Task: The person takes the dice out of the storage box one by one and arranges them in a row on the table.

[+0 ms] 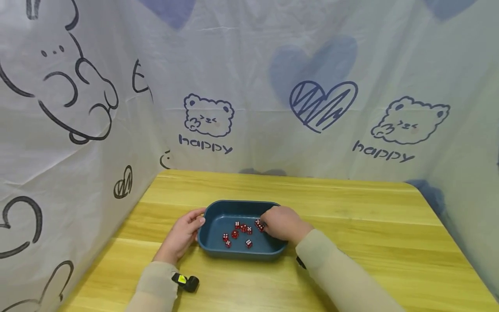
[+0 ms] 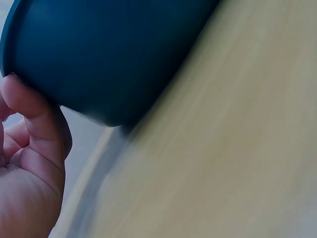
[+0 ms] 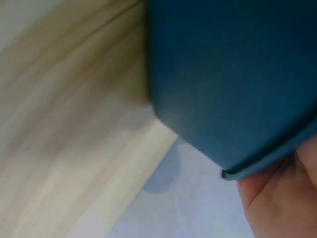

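Head view: at the frame's lower centre, my left hand (image 1: 181,236) rests against the blue tray (image 1: 215,221), my right hand (image 1: 284,223) hides whether it pinches any of the red dice (image 1: 243,228) inside, probably light, hard, slick, best gripped by opposite faces

Dark blue rounded tray (image 1: 241,255), upright, red white-dotted dice (image 1: 235,234) scattered inside, two seemingly touching

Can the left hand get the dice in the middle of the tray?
Probably yes: the left hand is outside the tray at its left end, so it would have to go over the side, but nothing covers the middle dice, and the right hand is at the other end.
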A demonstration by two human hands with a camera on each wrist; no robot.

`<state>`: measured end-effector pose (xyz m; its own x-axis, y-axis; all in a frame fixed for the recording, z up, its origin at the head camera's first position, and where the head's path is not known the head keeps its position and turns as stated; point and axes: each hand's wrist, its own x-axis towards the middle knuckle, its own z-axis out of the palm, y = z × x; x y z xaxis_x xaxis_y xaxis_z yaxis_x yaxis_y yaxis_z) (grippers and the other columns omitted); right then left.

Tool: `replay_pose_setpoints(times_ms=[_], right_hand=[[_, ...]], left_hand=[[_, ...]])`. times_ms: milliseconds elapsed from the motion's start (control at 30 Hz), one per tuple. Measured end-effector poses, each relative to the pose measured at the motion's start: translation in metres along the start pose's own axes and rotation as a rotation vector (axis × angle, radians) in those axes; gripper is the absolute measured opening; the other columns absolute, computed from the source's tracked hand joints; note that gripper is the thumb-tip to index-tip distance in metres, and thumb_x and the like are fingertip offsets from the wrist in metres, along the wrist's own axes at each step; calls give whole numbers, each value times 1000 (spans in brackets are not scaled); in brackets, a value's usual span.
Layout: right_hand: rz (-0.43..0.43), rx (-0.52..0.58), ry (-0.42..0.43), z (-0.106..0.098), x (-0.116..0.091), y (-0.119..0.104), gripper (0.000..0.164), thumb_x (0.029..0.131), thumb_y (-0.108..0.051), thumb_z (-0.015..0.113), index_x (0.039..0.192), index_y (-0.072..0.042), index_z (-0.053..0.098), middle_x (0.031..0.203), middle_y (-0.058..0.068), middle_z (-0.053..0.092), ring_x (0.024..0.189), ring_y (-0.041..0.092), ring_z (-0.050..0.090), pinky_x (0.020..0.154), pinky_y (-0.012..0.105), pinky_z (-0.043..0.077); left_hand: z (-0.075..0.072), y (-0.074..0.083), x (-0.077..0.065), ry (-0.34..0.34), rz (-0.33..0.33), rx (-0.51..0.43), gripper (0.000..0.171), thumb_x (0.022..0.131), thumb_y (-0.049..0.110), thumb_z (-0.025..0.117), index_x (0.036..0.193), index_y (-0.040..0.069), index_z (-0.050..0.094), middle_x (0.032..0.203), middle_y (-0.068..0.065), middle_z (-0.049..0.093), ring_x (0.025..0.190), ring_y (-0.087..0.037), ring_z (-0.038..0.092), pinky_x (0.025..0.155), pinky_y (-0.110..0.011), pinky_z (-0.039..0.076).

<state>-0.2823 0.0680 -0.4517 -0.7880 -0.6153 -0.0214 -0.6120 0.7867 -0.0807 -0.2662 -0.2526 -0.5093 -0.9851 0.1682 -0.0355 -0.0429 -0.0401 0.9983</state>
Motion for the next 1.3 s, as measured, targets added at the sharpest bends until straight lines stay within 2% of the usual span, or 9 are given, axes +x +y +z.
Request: replay_pose_setpoints(times_ms=[133, 367, 567, 767, 1100, 1300], right_hand=[[-12, 16, -35, 5, 5, 4, 12, 95, -23, 69, 102, -22, 79, 90, -11, 70, 76, 9, 59, 79, 34, 55], [-43, 63, -30, 9, 7, 3, 13, 93, -26, 72, 104, -26, 79, 94, -15, 70, 82, 8, 62, 83, 36, 54], [-73, 61, -32, 9, 5, 2, 13, 92, -30, 75, 105, -31, 78, 91, -16, 68, 81, 7, 59, 81, 35, 53], [-68, 76, -29, 10, 6, 3, 10, 92, -34, 75, 101, -33, 78, 82, -20, 63, 74, 5, 56, 74, 32, 51], [-51, 92, -1, 14, 7, 6, 5, 91, -36, 73, 95, -34, 76, 78, -22, 60, 70, 3, 54, 69, 29, 49], [-53, 153, 59, 15, 4, 6, 13, 95, -37, 70, 103, -29, 77, 84, -19, 61, 74, 4, 55, 70, 29, 50]], left_hand=[[2, 0, 1, -5, -10, -6, 46, 106, 10, 53, 147, -6, 43, 108, -12, 55, 63, -11, 49, 55, -20, 45], [3, 1, 1, -8, -5, 4, 47, 106, 11, 53, 148, -7, 42, 109, -12, 54, 64, -11, 50, 55, -20, 45], [2, -1, 2, -10, -4, 2, 46, 106, 10, 52, 148, -7, 42, 111, -12, 56, 65, -11, 51, 55, -20, 45], [2, 0, 2, 3, -9, 0, 45, 106, 9, 51, 147, -6, 43, 112, -13, 56, 64, -11, 51, 55, -20, 45], [4, 1, 2, 2, -9, -1, 45, 106, 8, 52, 147, -7, 42, 110, -13, 56, 65, -11, 51, 55, -20, 45], [3, -1, 3, 19, -28, -8, 45, 106, 8, 51, 147, -7, 42, 108, -9, 57, 65, -11, 51, 55, -20, 45]])
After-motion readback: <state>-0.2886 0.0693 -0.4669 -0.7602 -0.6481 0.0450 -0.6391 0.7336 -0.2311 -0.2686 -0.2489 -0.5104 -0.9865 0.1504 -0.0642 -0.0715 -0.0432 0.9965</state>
